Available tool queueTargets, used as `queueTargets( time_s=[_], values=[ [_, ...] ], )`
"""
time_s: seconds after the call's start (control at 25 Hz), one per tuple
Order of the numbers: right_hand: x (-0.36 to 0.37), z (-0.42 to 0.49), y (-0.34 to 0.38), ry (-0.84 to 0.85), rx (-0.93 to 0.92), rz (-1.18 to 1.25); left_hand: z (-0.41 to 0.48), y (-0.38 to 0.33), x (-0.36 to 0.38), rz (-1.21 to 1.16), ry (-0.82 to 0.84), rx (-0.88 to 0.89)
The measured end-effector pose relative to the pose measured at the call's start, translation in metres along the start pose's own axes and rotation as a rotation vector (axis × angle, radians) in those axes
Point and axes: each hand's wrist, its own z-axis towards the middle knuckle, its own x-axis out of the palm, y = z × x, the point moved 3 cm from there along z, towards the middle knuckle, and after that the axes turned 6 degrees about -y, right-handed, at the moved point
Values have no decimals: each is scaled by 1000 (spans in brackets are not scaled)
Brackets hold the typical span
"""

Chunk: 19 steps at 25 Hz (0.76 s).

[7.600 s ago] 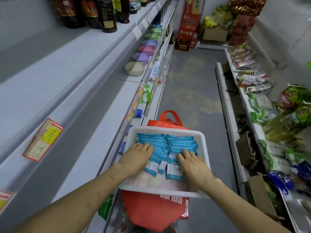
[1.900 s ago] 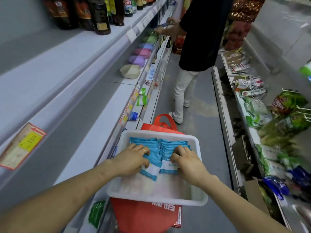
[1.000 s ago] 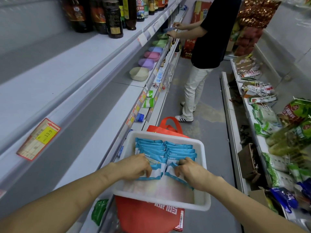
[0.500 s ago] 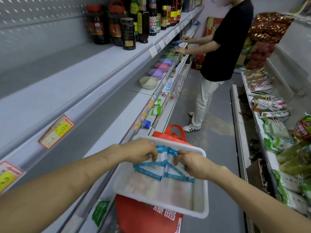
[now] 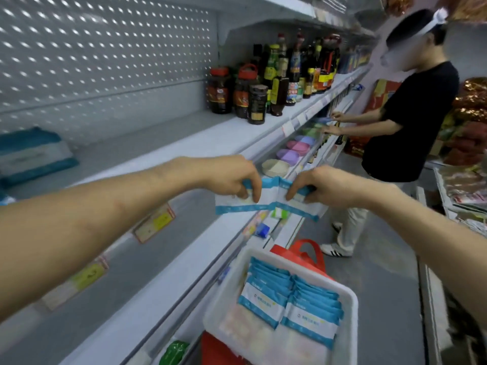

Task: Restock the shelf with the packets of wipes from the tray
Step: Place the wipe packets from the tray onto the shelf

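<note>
In the head view, your left hand [image 5: 232, 177] and right hand [image 5: 324, 184] are raised side by side in front of the shelf edge, above the tray [image 5: 223, 293]. Each holds packets of wipes. Your left fingers [image 5: 254, 191] are curled down and pinch the top of a white-and-blue packet [image 5: 234, 205], which hangs below them. Your right fingers [image 5: 292, 192] pinch a second packet [image 5: 303, 206] the same way, and the two packets meet edge to edge between your hands. Whether either hand holds more than one packet, you cannot tell from here.

Below, the white tray sits on a red bag [image 5: 305, 251] and carries two overlapping rows of packets [image 5: 287, 293] along its far half — the near half shows bare tray floor.

On the shelf [image 5: 184, 138] to your left, a blurred stack of blue-and-white packs [image 5: 31, 154] lies by the perforated back panel. Farther along it stand dark bottles and jars [image 5: 261, 96]. One level down sit pastel bowls [image 5: 290, 154]. A person in a black shirt [image 5: 411, 122] stands in the aisle — both hands at the shelving.
</note>
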Motion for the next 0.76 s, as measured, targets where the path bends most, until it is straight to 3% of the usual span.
queueTargets(
  time_s=[0.36,0.76],
  values=[
    [-81,115,85,-110,-203,-3,-119,90,-114,41,-127,-324],
    [-60,208,218,-76,-485,13,-268,203,-97,-34,-167,-649]
  ],
)
